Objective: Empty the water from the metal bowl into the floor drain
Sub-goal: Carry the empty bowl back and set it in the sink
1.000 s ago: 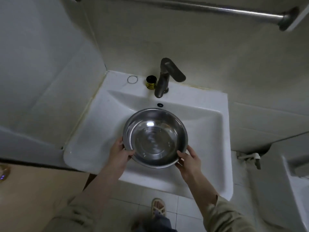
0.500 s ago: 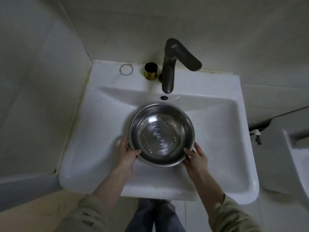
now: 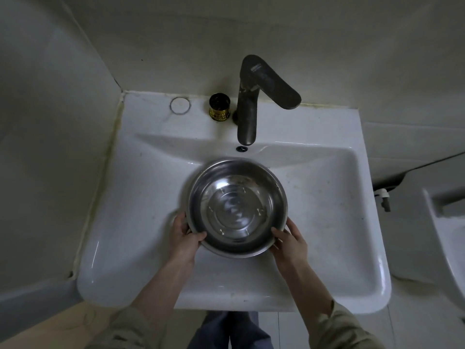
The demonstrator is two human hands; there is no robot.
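The left hand [image 3: 185,238] grips the metal bowl [image 3: 237,207] at its near left rim, with the thumb over the edge and the fingers curled under the outside. The right hand [image 3: 289,241] holds the near right rim in the same way; its thumb lies on the edge and its other fingers are mostly hidden below the bowl. The bowl is upright, opening upward, inside the basin of the white sink [image 3: 141,210], toward the middle. I cannot tell if its base touches the basin. The reflections on its bottom look rippled. Behind the bowl is the small overflow hole [image 3: 242,148], and above it hangs the spout of the dark faucet [image 3: 247,109]. Just left of the faucet stands a small dark and gold cup [image 3: 220,108], and further left a round ring mark [image 3: 180,105] is on the ledge.
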